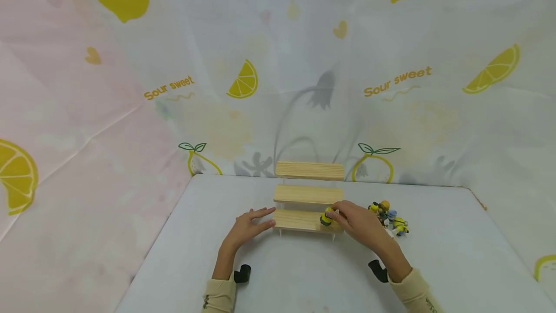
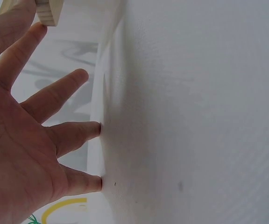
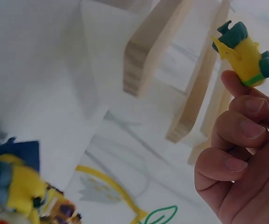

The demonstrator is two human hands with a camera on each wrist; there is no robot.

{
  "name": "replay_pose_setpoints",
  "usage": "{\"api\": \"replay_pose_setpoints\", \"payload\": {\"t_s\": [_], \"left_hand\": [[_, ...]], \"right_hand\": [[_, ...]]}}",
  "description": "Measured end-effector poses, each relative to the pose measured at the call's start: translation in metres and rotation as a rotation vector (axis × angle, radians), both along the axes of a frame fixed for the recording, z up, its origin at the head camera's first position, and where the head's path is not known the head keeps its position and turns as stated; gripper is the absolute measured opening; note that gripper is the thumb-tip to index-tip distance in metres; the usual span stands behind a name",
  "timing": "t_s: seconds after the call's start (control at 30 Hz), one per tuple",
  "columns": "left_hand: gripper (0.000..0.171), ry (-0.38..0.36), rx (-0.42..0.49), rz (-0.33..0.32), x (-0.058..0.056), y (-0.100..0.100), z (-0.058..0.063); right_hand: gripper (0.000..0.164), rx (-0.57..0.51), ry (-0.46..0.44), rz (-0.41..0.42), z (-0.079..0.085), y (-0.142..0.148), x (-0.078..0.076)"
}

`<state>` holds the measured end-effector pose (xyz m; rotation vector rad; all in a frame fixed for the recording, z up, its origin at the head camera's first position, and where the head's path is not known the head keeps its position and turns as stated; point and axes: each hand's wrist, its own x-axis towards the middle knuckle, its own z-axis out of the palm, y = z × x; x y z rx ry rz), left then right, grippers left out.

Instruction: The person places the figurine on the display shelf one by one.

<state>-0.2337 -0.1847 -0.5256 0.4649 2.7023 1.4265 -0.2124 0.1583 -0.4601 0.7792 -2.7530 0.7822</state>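
A three-step wooden display shelf stands on the white table. My left hand is at the left end of its lowest board, thumb and index finger touching the wood. The other fingers are spread straight, two tips reaching the white surface in the left wrist view. At the lowest board's right side, my right hand pinches a small yellow and green toy figure between thumb and index finger. In the head view the figure is just over the board; whether it touches the wood I cannot tell.
Right of the shelf lies a pile of several small toy figures, yellow, blue and orange among them. A lemon-print cloth hangs behind the table. Black wrist mounts sit at both forearms.
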Motion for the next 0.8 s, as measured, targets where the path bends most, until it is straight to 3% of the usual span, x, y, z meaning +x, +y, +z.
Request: {"api": "replay_pose_setpoints", "payload": {"t_s": [0.5, 0.8], "left_hand": [[0.046, -0.012, 0.003, 0.026, 0.0, 0.001, 0.001], [0.045, -0.028, 0.0, 0.036, 0.0, 0.002, 0.001]], "right_hand": [[0.02, 0.028, 0.088, 0.082, 0.003, -0.051, -0.02], [0.023, 0.081, 0.064, 0.1, 0.004, -0.078, -0.026]]}}
